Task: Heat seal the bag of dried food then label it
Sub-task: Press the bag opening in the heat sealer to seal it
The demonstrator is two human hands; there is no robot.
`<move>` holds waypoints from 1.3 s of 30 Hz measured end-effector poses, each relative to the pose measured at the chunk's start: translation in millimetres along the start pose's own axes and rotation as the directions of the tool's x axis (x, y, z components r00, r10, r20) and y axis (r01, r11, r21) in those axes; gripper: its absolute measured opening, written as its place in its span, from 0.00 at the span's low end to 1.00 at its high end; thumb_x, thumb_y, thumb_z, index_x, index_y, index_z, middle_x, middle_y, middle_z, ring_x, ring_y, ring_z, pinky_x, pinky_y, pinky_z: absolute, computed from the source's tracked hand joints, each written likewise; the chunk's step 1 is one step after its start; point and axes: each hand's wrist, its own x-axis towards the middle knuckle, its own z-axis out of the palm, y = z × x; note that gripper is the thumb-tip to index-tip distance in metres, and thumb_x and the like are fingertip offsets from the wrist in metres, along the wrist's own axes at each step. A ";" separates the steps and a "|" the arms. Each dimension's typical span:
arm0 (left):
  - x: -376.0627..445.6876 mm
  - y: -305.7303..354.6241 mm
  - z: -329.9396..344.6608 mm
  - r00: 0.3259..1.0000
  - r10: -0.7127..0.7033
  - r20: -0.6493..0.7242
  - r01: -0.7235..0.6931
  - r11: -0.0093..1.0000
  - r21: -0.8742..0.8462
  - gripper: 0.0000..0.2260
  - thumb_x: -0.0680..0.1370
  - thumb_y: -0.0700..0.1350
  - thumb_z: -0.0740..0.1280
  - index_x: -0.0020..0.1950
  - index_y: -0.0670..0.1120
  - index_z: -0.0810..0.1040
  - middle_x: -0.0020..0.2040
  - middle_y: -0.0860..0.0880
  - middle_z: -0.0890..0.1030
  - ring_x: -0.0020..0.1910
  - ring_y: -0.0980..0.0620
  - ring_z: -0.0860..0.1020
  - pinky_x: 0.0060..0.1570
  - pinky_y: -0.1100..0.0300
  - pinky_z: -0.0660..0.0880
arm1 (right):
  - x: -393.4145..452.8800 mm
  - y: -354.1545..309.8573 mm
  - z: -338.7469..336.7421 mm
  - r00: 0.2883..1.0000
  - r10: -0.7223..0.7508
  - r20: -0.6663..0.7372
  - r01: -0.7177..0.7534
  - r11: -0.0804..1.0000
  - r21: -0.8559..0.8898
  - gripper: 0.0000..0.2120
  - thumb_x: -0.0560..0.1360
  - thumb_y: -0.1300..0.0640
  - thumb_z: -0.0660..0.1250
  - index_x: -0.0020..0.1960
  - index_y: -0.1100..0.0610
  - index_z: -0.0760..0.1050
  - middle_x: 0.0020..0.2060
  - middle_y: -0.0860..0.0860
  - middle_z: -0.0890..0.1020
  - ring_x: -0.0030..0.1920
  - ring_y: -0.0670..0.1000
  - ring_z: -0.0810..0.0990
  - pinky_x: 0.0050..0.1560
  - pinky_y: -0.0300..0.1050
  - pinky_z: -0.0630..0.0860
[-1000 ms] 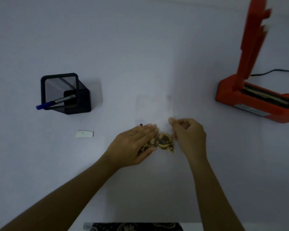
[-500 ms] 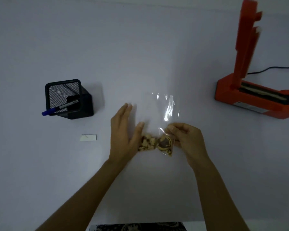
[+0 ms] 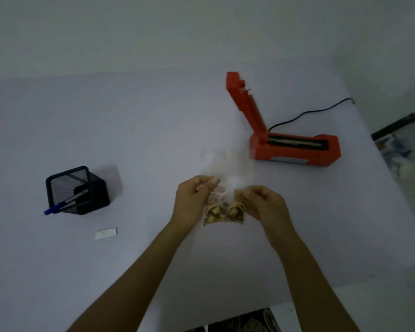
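Both hands hold the clear bag point(image 3: 225, 188) of dried food above the pale bench point(image 3: 153, 130), roughly at the centre of the view. The left hand point(image 3: 192, 202) pinches the bag's left edge between thumb and fingers; the right hand point(image 3: 261, 204) pinches the right edge the same way. The bag's long axis runs from 6 o'clock to 12 o'clock: the dried food point(image 3: 223, 213), yellowish and brown pieces, sits bunched at the 6 o'clock end, and the empty, translucent part of the bag stretches away toward 12 o'clock, where its mouth end appears, blurred and faint. Whether that far end is open or closed cannot be told.

At about 2 o'clock from the bag stands the orange heat sealer point(image 3: 295, 150), its arm point(image 3: 244, 104) raised steeply and leaning toward 11 o'clock, leaving the sealing strip along the base exposed. A black cord point(image 3: 309, 113) runs from behind it toward 2 o'clock. At 9 o'clock, well apart from the hands, a black mesh pen holder point(image 3: 77, 190) sits tilted with a blue-capped pen point(image 3: 65, 203) poking out toward 8 o'clock. A small white label point(image 3: 106, 233) lies flat on the bench just at 5 o'clock from the holder.
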 end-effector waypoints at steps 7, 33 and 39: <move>20.4 6.2 60.6 0.989 -0.054 0.138 0.032 0.988 0.154 0.11 0.71 0.35 0.74 0.53 0.40 0.81 0.43 0.44 0.85 0.44 0.49 0.84 0.48 0.57 0.81 | 24.9 -23.5 -67.0 1.000 -0.008 -0.001 0.008 1.000 -0.028 0.06 0.76 0.62 0.67 0.49 0.64 0.78 0.43 0.54 0.87 0.43 0.53 0.86 0.44 0.44 0.82; 65.0 -17.1 136.4 0.986 -0.164 0.009 0.157 0.955 0.250 0.07 0.76 0.45 0.70 0.48 0.44 0.85 0.43 0.44 0.86 0.46 0.43 0.84 0.53 0.46 0.80 | 105.3 -25.0 -133.7 0.989 0.096 0.114 -0.095 0.995 -0.015 0.07 0.74 0.55 0.70 0.47 0.57 0.85 0.44 0.55 0.87 0.48 0.54 0.85 0.55 0.51 0.80; 68.2 -12.6 133.2 0.986 -0.164 -0.044 0.169 0.960 0.225 0.11 0.80 0.46 0.64 0.51 0.43 0.83 0.45 0.46 0.86 0.48 0.46 0.84 0.48 0.56 0.81 | 105.7 -24.8 -134.6 0.989 0.108 0.099 -0.117 0.990 0.084 0.05 0.75 0.60 0.69 0.49 0.59 0.83 0.44 0.55 0.87 0.47 0.53 0.86 0.48 0.43 0.80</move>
